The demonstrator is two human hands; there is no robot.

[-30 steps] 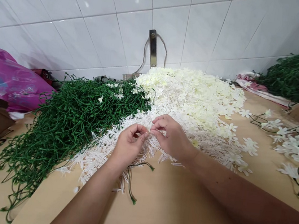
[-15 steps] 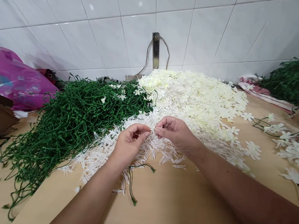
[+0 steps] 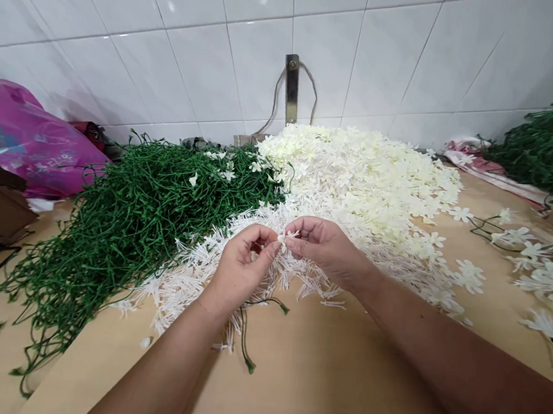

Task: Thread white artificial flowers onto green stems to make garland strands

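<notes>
Wood-toned and smooth, the counter (image 3: 316, 380) lies bare between the forearms, the widest open room for moving; a slanting edge crosses it at lower left. Just beyond, loose green stems (image 3: 245, 347) lie near a fringe of white stamens (image 3: 179, 296). Over that fringe the left hand (image 3: 244, 263) and right hand (image 3: 324, 250) meet, fingertips pinched narrow, with a small white flower piece (image 3: 282, 239) between them. Green stems heap up in a pile (image 3: 139, 210) on the left, spilling over the slanting edge; pale petals (image 3: 381, 173) mound behind the hands. Bare counter also runs between that mound and assembled flowers (image 3: 550, 277) at right. Farther back sit a magenta plastic bag (image 3: 37, 144), a metal bracket (image 3: 292, 88) and the white tiled wall (image 3: 321, 44).
</notes>
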